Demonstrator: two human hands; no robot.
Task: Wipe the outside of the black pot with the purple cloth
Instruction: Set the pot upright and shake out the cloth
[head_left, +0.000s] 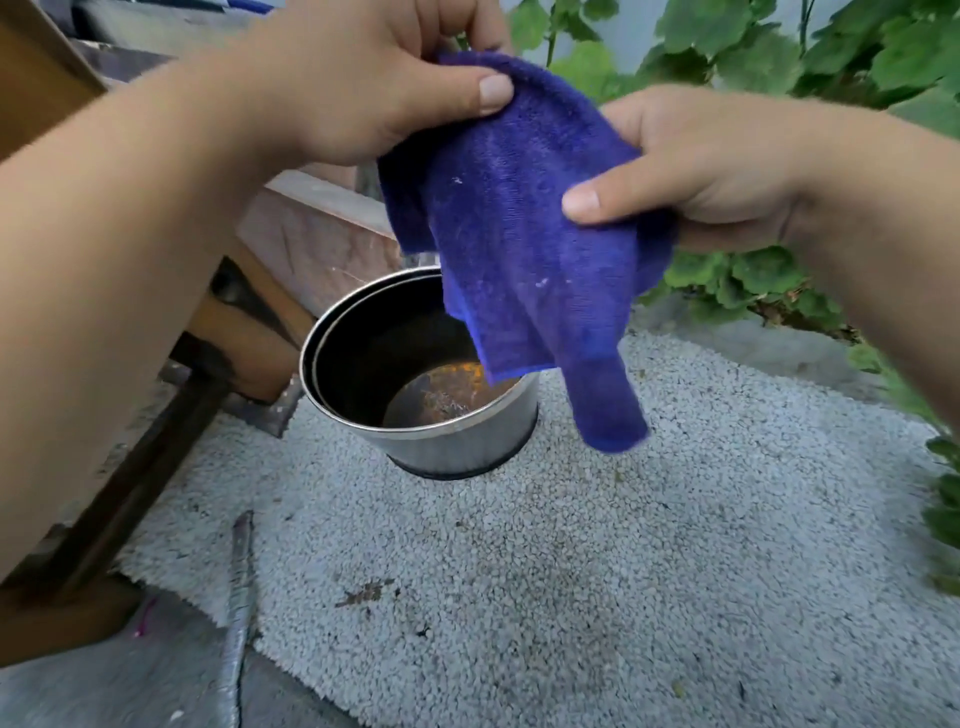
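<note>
A person holds a purple cloth (519, 218) up in the air with both hands, apparently spreading or folding it into a pad before wiping. The left hand (374, 88) pinches the cloth's upper edge between thumb and curled fingers; the right hand (691, 171) grips its side, thumb pressed on top, fingers tucked behind. The cloth's loose corners dangle above the black pot (421, 379), without touching it. The pot stands upright and untouched on a pale grey mat (571, 571) on the ground, its rusty bottom showing, beside a wooden frame (171, 415). Green leafy plants (779, 47) grow behind.
</note>
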